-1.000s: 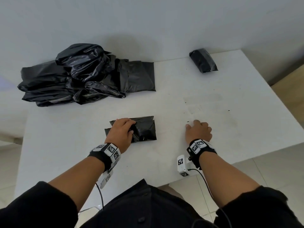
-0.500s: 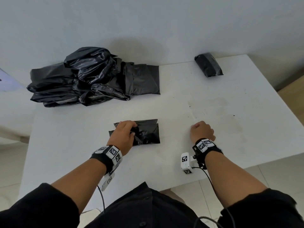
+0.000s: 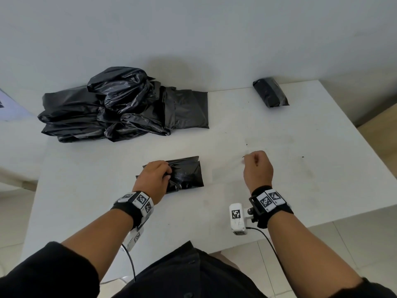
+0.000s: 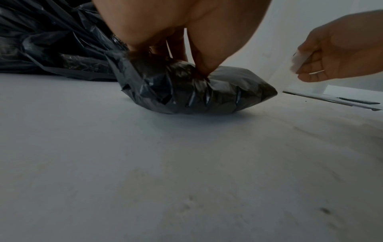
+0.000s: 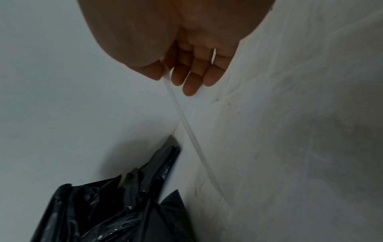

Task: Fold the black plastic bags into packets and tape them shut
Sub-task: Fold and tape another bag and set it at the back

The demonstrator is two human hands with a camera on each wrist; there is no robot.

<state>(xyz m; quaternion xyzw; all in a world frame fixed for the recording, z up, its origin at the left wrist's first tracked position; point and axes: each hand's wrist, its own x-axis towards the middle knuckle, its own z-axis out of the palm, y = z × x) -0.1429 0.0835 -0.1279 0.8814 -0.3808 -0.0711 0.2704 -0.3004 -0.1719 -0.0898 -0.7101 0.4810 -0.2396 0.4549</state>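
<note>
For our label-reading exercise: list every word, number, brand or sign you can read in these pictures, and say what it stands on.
No readable words, numbers or brands.
Black-and-white square code markers on the wristbands: patterns only, no text.
White device at the right wrist: one such marker, no legible print.

White table point(image 3: 322, 168), pale wall point(image 3: 193, 29) behind, tiled floor point(image 3: 354, 244), wooden surface point(image 3: 384, 125) at right
</note>
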